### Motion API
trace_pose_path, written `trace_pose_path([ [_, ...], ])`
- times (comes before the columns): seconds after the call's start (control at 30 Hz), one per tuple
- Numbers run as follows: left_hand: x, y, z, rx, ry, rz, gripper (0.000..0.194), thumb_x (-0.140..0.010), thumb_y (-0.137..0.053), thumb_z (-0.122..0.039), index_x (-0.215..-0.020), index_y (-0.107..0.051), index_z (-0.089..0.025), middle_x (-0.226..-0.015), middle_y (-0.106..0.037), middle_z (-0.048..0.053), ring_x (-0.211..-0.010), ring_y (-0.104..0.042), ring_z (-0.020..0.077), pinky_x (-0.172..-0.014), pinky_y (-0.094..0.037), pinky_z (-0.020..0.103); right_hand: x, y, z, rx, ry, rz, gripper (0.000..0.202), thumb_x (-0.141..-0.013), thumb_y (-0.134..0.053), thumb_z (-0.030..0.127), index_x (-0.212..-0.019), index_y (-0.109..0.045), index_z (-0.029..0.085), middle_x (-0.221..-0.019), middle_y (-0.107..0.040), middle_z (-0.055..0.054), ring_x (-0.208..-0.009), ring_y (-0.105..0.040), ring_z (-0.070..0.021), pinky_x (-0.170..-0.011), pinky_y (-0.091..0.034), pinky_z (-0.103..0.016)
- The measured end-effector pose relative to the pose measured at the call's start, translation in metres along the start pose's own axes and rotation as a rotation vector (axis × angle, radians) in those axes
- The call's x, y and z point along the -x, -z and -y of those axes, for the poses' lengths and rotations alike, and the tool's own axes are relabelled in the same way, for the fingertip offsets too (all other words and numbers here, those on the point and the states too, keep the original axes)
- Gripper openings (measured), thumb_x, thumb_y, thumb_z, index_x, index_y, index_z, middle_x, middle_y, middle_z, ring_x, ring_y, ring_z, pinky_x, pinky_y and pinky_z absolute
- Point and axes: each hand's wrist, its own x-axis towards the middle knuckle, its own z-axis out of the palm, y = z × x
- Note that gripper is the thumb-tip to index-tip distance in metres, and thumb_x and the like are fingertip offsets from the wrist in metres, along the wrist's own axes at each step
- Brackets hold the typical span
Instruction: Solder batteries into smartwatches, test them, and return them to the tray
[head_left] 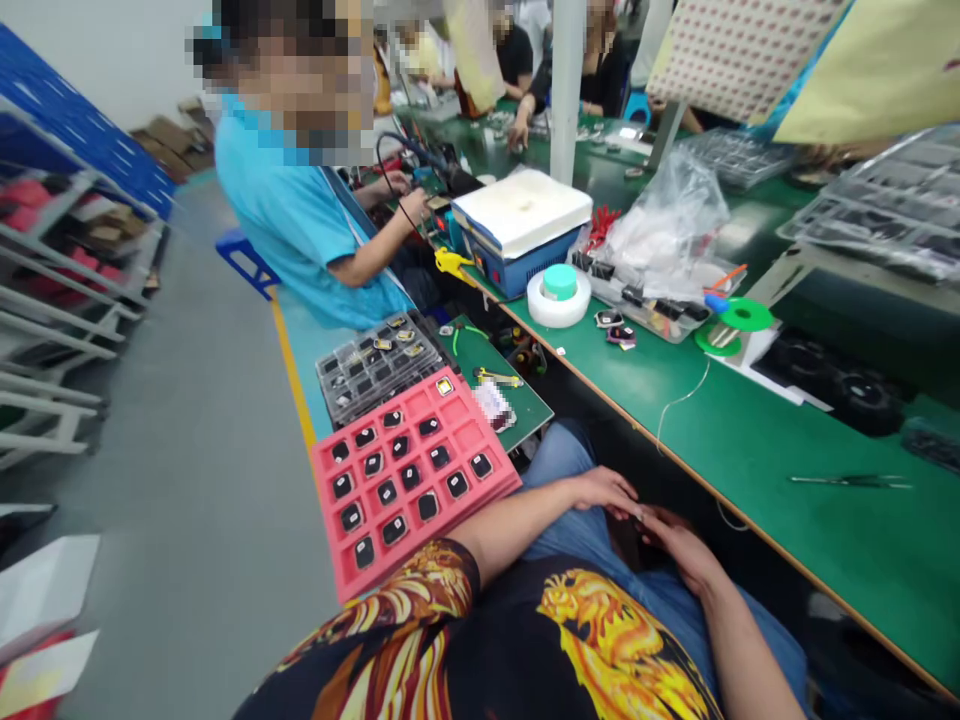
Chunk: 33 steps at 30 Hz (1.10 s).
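Workshop floor (217, 520), grey, metal racks (45, 440) far left; co-worker in blue shirt (285, 225) next; pink tray (454, 412) of dark watch-like modules (427, 505) just left of the jeans (562, 540); left hand (604, 490) and right hand (679, 547) above them, fingers loosely extended and meeting, cannot tell if anything small is pinched; tweezers (851, 481) on green bench (750, 440), right. Looks like a pause, no module in work; any pickup would call for parting the hands, then reaching to tray or tweezers.
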Motion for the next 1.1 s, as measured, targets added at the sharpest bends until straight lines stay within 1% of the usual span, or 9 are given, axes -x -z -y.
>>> trace_pose_path([
  [0.07, 0.001, 0.002, -0.001, -0.017, -0.012, 0.001, 0.076, -0.046, -0.112, -0.043, -0.105, -0.078, -0.011, -0.088, -0.079, 0.007, -0.074, -0.075, 0.0174, -0.078, -0.063, 0.037, 0.000, 0.000, 0.000, 0.011, 0.011, 0.040, 0.067, -0.076, -0.087, 0.067, -0.124, -0.080, 0.021, -0.128, -0.082, -0.013, -0.118, -0.075, -0.0306, -0.092, -0.058, -0.036],
  [0.1, 0.000, 0.003, 0.000, -0.027, -0.016, 0.003, 0.080, -0.040, -0.113, -0.045, -0.104, -0.079, -0.011, -0.088, -0.079, 0.007, -0.074, -0.074, 0.0173, -0.078, -0.062, 0.037, 0.001, 0.000, 0.000, 0.020, 0.018, 0.061, 0.066, -0.077, -0.087, 0.066, -0.124, -0.079, 0.021, -0.128, -0.082, -0.013, -0.119, -0.075, -0.0304, -0.092, -0.058, -0.036],
  [0.17, -0.001, 0.004, 0.003, -0.047, -0.016, 0.013, 0.083, -0.036, -0.113, -0.046, -0.104, -0.080, -0.013, -0.089, -0.079, 0.006, -0.073, -0.073, 0.0168, -0.076, -0.061, 0.036, 0.002, 0.000, 0.000, 0.045, 0.037, 0.101, 0.064, -0.077, -0.086, 0.064, -0.123, -0.078, 0.021, -0.129, -0.081, -0.013, -0.120, -0.076, -0.0308, -0.096, -0.058, -0.037],
  [0.3, -0.003, 0.002, 0.009, -0.093, -0.002, 0.044, 0.080, -0.036, -0.112, -0.046, -0.102, -0.081, -0.015, -0.088, -0.078, 0.005, -0.073, -0.072, 0.0165, -0.072, -0.059, 0.033, 0.004, 0.001, -0.004, 0.085, 0.046, 0.121, 0.056, -0.072, -0.088, 0.057, -0.114, -0.079, 0.021, -0.121, -0.083, -0.011, -0.120, -0.077, -0.0303, -0.108, -0.057, -0.039],
  [0.53, -0.002, 0.000, 0.012, -0.167, 0.009, 0.092, 0.082, -0.031, -0.113, -0.044, -0.102, -0.082, -0.017, -0.085, -0.076, 0.002, -0.071, -0.071, 0.0167, -0.068, -0.058, 0.031, -0.003, 0.000, -0.018, 0.183, 0.068, 0.068, 0.045, -0.061, -0.087, 0.043, -0.099, -0.076, 0.021, -0.105, -0.082, -0.007, -0.101, -0.076, -0.0261, -0.096, -0.060, -0.036],
  [0.73, -0.001, 0.000, 0.009, -0.191, 0.007, 0.118, 0.085, -0.022, -0.113, -0.041, -0.098, -0.082, -0.019, -0.084, -0.076, 0.001, -0.069, -0.071, 0.0164, -0.067, -0.058, 0.030, -0.007, -0.002, -0.024, 0.200, 0.142, 0.036, 0.046, -0.061, -0.084, 0.039, -0.103, -0.077, 0.022, -0.106, -0.081, -0.007, -0.101, -0.074, -0.0250, -0.097, -0.059, -0.036],
  [0.83, -0.001, -0.001, 0.009, -0.194, 0.001, 0.131, 0.084, -0.025, -0.113, -0.043, -0.099, -0.081, -0.019, -0.083, -0.076, 0.001, -0.069, -0.071, 0.0166, -0.068, -0.059, 0.031, -0.008, -0.001, -0.025, 0.214, 0.141, 0.028, 0.044, -0.061, -0.083, 0.040, -0.102, -0.078, 0.023, -0.107, -0.081, -0.007, -0.102, -0.074, -0.0257, -0.098, -0.058, -0.036],
  [1.0, -0.003, 0.000, 0.011, -0.201, 0.008, 0.148, 0.085, -0.027, -0.114, -0.043, -0.101, -0.082, -0.019, -0.084, -0.077, 0.001, -0.071, -0.071, 0.0159, -0.067, -0.057, 0.028, -0.007, -0.001, -0.026, 0.205, 0.095, 0.000, 0.041, -0.058, -0.082, 0.036, -0.097, -0.078, 0.022, -0.104, -0.081, -0.007, -0.098, -0.074, -0.0256, -0.091, -0.059, -0.035],
  [1.1, -0.005, 0.001, 0.014, -0.195, 0.011, 0.140, 0.082, -0.031, -0.113, -0.048, -0.100, -0.082, -0.018, -0.085, -0.076, 0.001, -0.072, -0.072, 0.0164, -0.067, -0.057, 0.029, -0.005, 0.000, -0.024, 0.177, 0.084, 0.014, 0.039, -0.060, -0.083, 0.037, -0.096, -0.077, 0.023, -0.102, -0.082, -0.006, -0.101, -0.075, -0.0273, -0.093, -0.060, -0.037],
])
